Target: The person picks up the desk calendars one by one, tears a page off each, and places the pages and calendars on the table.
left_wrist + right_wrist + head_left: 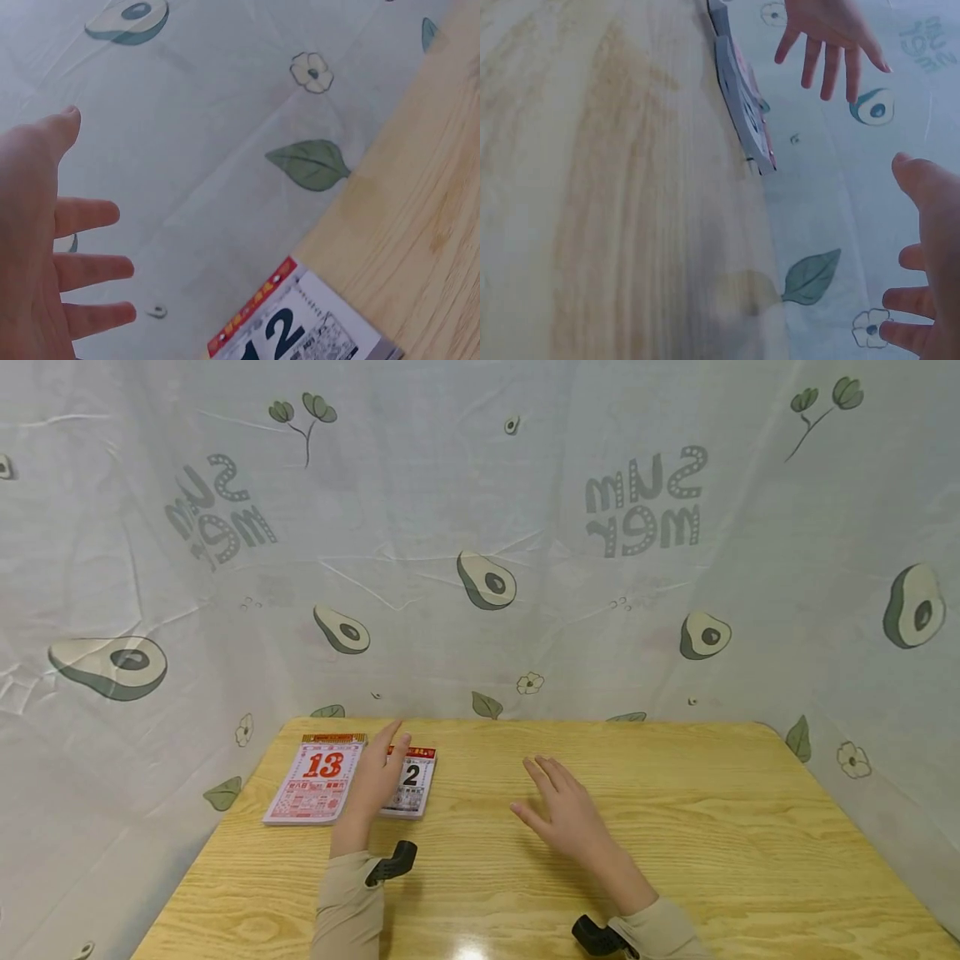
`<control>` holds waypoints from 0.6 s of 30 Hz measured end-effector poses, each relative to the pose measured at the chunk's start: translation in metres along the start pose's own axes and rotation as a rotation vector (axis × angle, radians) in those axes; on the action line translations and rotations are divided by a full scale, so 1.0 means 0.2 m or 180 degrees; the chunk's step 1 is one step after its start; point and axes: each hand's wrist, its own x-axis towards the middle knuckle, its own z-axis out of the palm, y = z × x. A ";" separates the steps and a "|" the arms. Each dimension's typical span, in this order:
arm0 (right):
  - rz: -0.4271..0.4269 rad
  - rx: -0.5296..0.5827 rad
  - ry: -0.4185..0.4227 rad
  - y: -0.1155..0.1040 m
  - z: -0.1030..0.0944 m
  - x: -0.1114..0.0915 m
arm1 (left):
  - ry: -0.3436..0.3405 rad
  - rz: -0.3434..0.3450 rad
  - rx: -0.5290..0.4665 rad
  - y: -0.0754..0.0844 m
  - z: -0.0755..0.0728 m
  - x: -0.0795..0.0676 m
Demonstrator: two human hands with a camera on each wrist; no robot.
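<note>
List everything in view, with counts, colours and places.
Table: one, yellowish wood, lower part of the head view.
Calendar showing 13: one, white with red print, on the table's left side.
Calendar showing 12: one, white with black print and red header, right of the other.
Printed cloth: sheet count unclear, whitish with greenish prints, around the table.
Wrist devices: two, black, at the wrists.
Sleeves: two, beige, on the arms.
Left hand: one, bare, partly hiding the smaller calendar.
Right hand: one, bare, over the table.

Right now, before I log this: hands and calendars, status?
Left hand raised, empty; right hand raised, empty. Red 13 calendar and black 12 calendar lie on the table. Head view: left hand partly hides the latter.
</note>
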 end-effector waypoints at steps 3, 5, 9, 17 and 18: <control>0.0004 0.0230 -0.0027 -0.02 0.02 -0.01 | -0.0057 -0.0156 -0.0111 -0.04 -0.02 -0.01; 0.0074 0.0456 -0.0103 -0.04 0.03 -0.01 | -0.0077 -0.0233 -0.0186 -0.05 -0.03 -0.01; 0.0296 0.0978 -0.0334 -0.08 0.05 -0.02 | -0.0104 -0.0339 -0.0290 -0.09 -0.04 -0.01; 0.0531 0.1835 -0.0612 -0.14 0.10 -0.01 | -0.0244 -0.0683 -0.0317 -0.15 -0.04 -0.02; 0.0542 0.1946 -0.0634 -0.15 0.10 -0.01 | -0.0269 -0.0725 -0.0322 -0.15 -0.04 -0.02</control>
